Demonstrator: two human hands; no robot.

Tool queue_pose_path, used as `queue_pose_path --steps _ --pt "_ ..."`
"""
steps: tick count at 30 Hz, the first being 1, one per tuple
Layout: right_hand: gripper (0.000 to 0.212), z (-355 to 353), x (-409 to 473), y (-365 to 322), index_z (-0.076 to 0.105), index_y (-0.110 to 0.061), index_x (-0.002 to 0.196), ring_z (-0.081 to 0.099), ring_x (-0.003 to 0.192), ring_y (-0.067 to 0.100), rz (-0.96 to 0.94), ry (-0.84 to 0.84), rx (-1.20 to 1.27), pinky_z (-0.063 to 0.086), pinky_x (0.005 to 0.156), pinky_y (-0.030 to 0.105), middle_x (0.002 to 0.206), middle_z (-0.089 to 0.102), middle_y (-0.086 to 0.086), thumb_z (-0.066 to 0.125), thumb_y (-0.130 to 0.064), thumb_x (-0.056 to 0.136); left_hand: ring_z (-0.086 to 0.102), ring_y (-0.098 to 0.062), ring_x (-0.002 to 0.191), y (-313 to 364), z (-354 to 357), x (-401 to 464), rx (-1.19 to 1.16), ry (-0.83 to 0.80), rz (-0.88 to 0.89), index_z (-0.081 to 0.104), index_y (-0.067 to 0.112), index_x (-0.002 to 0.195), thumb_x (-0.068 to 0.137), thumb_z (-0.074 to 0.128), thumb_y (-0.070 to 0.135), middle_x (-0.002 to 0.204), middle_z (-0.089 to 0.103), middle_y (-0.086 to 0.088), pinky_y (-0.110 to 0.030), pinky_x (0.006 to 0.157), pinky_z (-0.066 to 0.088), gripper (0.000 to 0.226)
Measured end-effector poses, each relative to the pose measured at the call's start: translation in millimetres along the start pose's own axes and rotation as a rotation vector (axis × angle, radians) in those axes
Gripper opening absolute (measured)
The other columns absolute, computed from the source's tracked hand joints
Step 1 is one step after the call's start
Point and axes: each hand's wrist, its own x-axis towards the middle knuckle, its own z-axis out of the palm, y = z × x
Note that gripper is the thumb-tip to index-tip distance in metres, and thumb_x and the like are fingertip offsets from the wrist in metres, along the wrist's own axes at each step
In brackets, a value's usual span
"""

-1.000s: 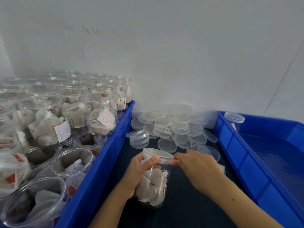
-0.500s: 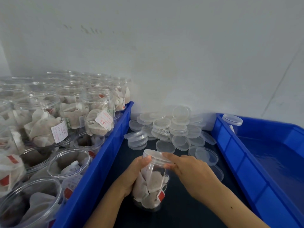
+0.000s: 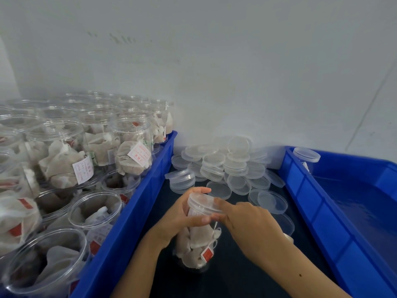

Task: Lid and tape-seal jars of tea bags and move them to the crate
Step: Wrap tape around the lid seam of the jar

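A clear plastic jar (image 3: 198, 246) full of tea bags stands tilted on the dark table between two blue crates. Its clear lid (image 3: 202, 202) sits on top. My left hand (image 3: 180, 218) grips the jar's upper part, thumb across the front just under the lid. My right hand (image 3: 249, 220) holds the lid's right edge with curled fingers. The blue crate on the right (image 3: 322, 216) holds one lidded jar (image 3: 306, 155) at its far corner.
The blue crate on the left (image 3: 133, 224) is packed with several open jars of tea bags (image 3: 94, 214). A pile of loose clear lids (image 3: 225, 166) lies on the table by the white wall behind my hands.
The jar has tilted toward me and turned, so its red tag now faces front. My left thumb has shifted from the lid's rim down across the jar's neck.
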Motion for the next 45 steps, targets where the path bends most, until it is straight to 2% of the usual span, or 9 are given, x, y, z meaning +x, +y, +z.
queue_pose_path --steps 5,8,11,17,22,26,34,42,45 --pt "0.060 4.4 -3.4 -2.1 0.017 -0.033 0.149 0.049 0.074 0.022 0.008 0.045 0.067 0.038 0.066 0.032 0.070 0.032 -0.004 0.042 -0.015 0.098 0.065 -0.027 0.106 -4.3 3.5 4.3 -0.012 0.015 0.037 0.054 0.017 0.120 0.058 0.084 0.034 0.112 0.067 -0.008 -0.036 0.091 0.054 0.071" --pt "0.051 6.0 -4.5 0.4 0.013 -0.036 0.150 0.057 0.080 0.022 0.046 0.040 0.190 0.047 0.074 0.035 0.081 0.046 -0.001 0.032 -0.025 0.104 0.066 -0.022 0.099 -7.0 4.0 5.1 -0.049 0.069 0.044 0.054 0.014 0.117 0.057 0.081 0.032 0.106 0.068 -0.006 -0.032 0.087 0.055 0.068" --pt "0.033 4.8 -3.2 6.9 0.033 -0.028 0.139 0.057 0.071 0.018 0.059 0.016 0.275 0.051 0.069 0.035 0.078 0.053 -0.002 0.031 -0.025 0.105 0.066 -0.019 0.100 -10.5 0.4 3.6 -0.079 0.096 0.051 0.056 0.016 0.115 0.055 0.079 0.034 0.105 0.068 -0.002 -0.030 0.087 0.054 0.067" --pt "0.010 6.0 3.6 3.2 0.036 -0.035 0.111 0.042 0.049 0.010 0.006 0.076 0.419 0.034 0.048 0.022 0.073 0.053 -0.001 0.035 -0.029 0.104 0.065 -0.029 0.097 -14.2 -4.4 0.6 -0.206 0.140 0.053 0.052 0.009 0.119 0.054 0.077 0.031 0.109 0.067 -0.014 -0.035 0.083 0.055 0.073" --pt "0.023 -6.1 6.7 3.7 0.054 -0.031 0.088 0.053 0.067 0.009 0.043 0.013 0.426 0.046 0.068 0.030 0.068 0.051 -0.010 0.037 -0.030 0.103 0.064 -0.028 0.094 -17.4 -5.3 0.7 -0.250 0.150 0.050 0.051 0.009 0.119 0.052 0.077 0.030 0.107 0.065 -0.015 -0.036 0.080 0.055 0.075" --pt "0.026 -8.7 11.8 1.4 0.053 -0.029 0.089 0.047 0.067 0.006 0.029 0.026 0.276 0.038 0.062 0.027 0.075 0.052 -0.010 0.033 -0.035 0.105 0.065 -0.032 0.101 -22.5 -5.8 0.2 -0.330 0.133 0.019 0.053 0.013 0.120 0.042 0.092 0.044 0.113 0.067 -0.016 -0.043 0.088 0.053 0.093" --pt "0.028 0.7 14.3 13.2 0.061 -0.030 0.096 0.060 0.093 0.012 0.024 -0.039 0.195 0.049 0.076 0.030 0.094 0.063 -0.010 0.036 -0.039 0.104 0.066 -0.032 0.100 -27.7 -1.9 -0.8 -0.462 0.031 -0.021 0.050 0.014 0.123 0.047 0.093 0.040 0.113 0.069 -0.014 -0.040 0.084 0.057 0.092" --pt "0.051 2.8 15.3 23.9 0.063 -0.028 0.094 0.057 0.080 0.009 0.001 -0.009 0.208 0.044 0.063 0.028 0.084 0.060 -0.008 0.026 -0.063 0.095 0.064 -0.033 0.107 -26.2 2.7 -0.7 -0.399 0.000 -0.025 0.043 0.016 0.134 0.044 0.092 0.050 0.119 0.067 -0.013 -0.043 0.089 0.055 0.108" --pt "0.049 -4.4 15.0 27.6 0.065 -0.030 0.098 0.059 0.085 0.007 -0.002 -0.025 0.176 0.048 0.071 0.026 0.089 0.063 -0.010 0.030 -0.063 0.094 0.065 -0.032 0.105 -26.1 1.2 0.6 -0.366 -0.015 -0.037 0.041 0.018 0.135 0.043 0.092 0.051 0.120 0.064 -0.016 -0.041 0.086 0.055 0.110"
